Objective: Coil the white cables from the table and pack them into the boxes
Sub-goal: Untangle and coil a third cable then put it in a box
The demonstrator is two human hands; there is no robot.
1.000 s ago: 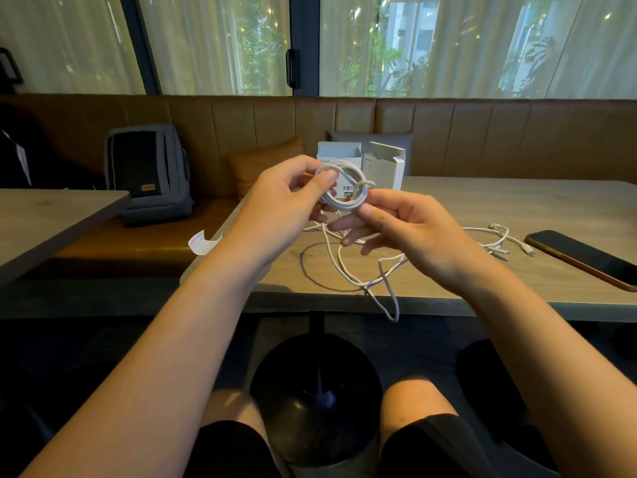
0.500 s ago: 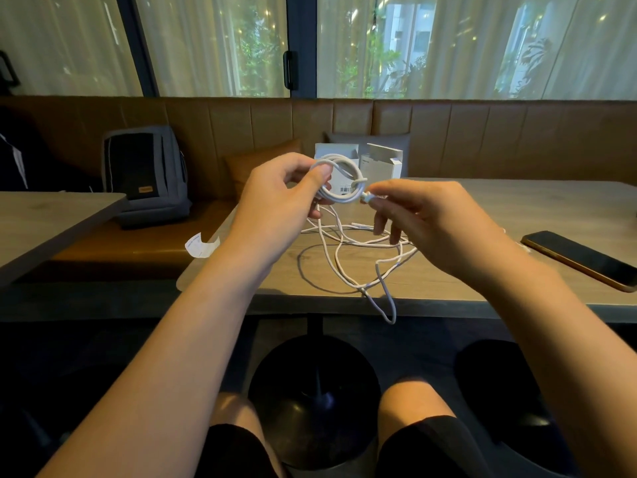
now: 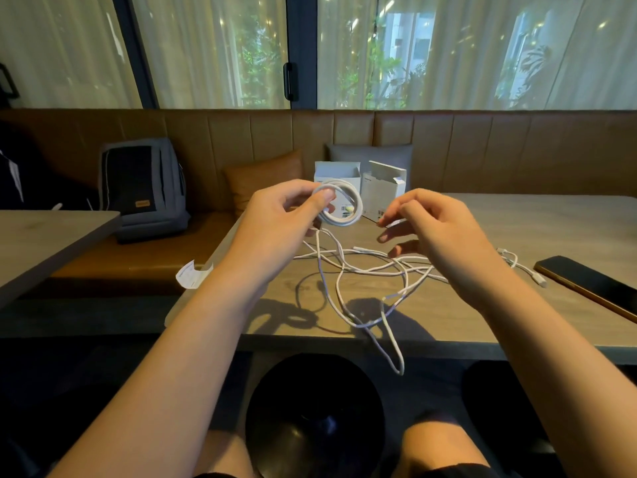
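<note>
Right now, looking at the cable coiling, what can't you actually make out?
Head view only:
- Inside of the two boxes: openings face away, and the coil in the left hand overlaps them.
- Whether the right hand pinches a cable end: too small, blurred.
- How many loose cables: tangled, partly behind the right hand.
- Phone: cut by the right edge.

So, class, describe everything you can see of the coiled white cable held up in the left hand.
The coiled cable is white, smooth and round in section, wound into a small ring of several turns. It stands nearly upright above the table, in front of two open white boxes. The left hand pinches its left side, thumb on top. A loose tail drops from the ring into the tangle below.
</note>
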